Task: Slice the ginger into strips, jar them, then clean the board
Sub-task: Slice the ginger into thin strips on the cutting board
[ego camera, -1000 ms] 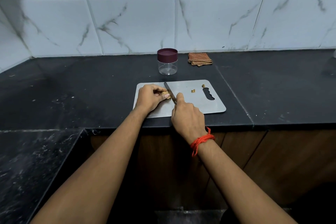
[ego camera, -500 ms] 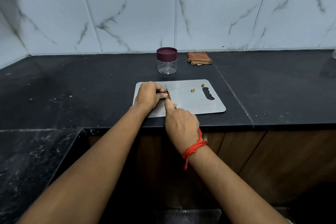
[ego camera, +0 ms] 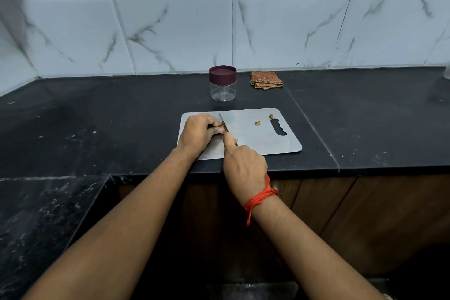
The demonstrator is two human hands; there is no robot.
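Black counter (ego camera: 121,117), marble-tile wall (ego camera: 170,31). Board (ego camera: 255,139) at front edge; lidded jar (ego camera: 222,83) & cloth (ego camera: 266,79) behind. L hand (ego camera: 198,131) fingers curled over ginger, mostly hidden. R hand (ego camera: 243,165) clamps knife (ego camera: 222,122), handle covered. Bits (ego camera: 257,123) near board's slot.

Right hand (ego camera: 244,165): is wearing an orange-red thread band (ego camera: 261,196) just behind it, at the wrist. The band is running as several thin strands wound side by side. They are bunching into a knot-like clump on the thumb side and spreading wider on the outer side. One strand is climbing off the band onto the back of the hand. A short loose tail (ego camera: 248,218) is hanging from the clump, forearm side.

Left hand (ego camera: 198,133): one pale fingernail (ego camera: 221,130) is showing at its fingertip end.

Right forearm (ego camera: 304,238) and left forearm (ego camera: 136,214) are showing bare behind the hands.
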